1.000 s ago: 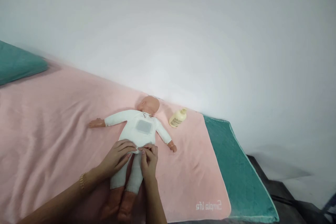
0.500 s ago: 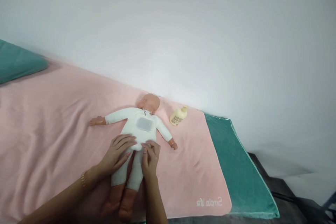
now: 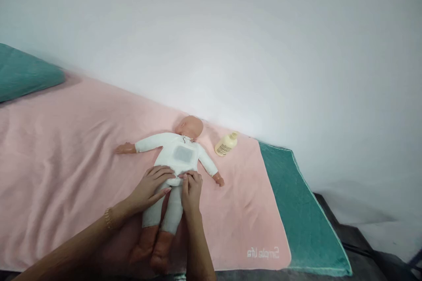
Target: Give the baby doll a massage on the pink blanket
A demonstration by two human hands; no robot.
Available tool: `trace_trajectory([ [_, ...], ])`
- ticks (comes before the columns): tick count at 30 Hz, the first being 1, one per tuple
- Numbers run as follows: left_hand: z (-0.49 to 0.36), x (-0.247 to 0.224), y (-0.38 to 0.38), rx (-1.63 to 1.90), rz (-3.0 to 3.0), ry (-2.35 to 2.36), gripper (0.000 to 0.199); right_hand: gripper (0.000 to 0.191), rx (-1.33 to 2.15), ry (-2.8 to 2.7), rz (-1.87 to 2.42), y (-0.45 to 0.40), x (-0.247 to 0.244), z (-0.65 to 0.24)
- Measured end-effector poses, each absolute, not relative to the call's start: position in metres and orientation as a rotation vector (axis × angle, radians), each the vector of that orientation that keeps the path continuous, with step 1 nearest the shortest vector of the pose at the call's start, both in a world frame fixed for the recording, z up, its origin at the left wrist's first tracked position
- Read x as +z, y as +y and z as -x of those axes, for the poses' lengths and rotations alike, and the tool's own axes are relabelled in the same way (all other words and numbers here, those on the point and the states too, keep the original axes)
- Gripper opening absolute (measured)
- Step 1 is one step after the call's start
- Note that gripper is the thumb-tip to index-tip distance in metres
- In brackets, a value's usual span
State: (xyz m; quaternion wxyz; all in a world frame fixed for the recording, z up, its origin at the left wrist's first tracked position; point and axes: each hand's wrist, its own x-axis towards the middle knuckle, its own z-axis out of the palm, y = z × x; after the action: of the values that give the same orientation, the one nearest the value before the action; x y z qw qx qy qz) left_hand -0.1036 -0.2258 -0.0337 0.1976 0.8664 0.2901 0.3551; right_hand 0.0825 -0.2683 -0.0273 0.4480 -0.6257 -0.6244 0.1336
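A doll [image 3: 168, 158] in a white cloth body lies stretched out, its bald head [image 3: 192, 126] toward the wall and both arms spread. On its back or front, which I cannot tell, is a grey rectangular panel. My left hand [image 3: 153, 186] rests on the left side of the doll's lower torso with fingers extended and thumb apart. Opposite it, my right hand [image 3: 191, 189] lies over the right side of the waist, its fingers bent and touching the cloth. The two sets of fingertips nearly meet. Neither hand grips anything visible.
A pale yellow bottle [image 3: 226, 144] stands near the doll's right-hand arm, close to the white wall [image 3: 231, 44]. Beneath lies a pink blanket [image 3: 237, 210] over a green cover [image 3: 303, 219]. A green cushion [image 3: 26, 72] is at far left.
Both hands have slid slightly up the doll's torso toward its head. The whole scene has shifted a little with the camera; the doll and bottle keep their places.
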Motion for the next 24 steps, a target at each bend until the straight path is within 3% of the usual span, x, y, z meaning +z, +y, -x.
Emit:
trace_trajectory([
  [24,0.089,-0.020,-0.204,1.046,-2.352,0.837,0.029,0.041,0.337,-1.485,1.554,-0.248,-0.021,-0.078],
])
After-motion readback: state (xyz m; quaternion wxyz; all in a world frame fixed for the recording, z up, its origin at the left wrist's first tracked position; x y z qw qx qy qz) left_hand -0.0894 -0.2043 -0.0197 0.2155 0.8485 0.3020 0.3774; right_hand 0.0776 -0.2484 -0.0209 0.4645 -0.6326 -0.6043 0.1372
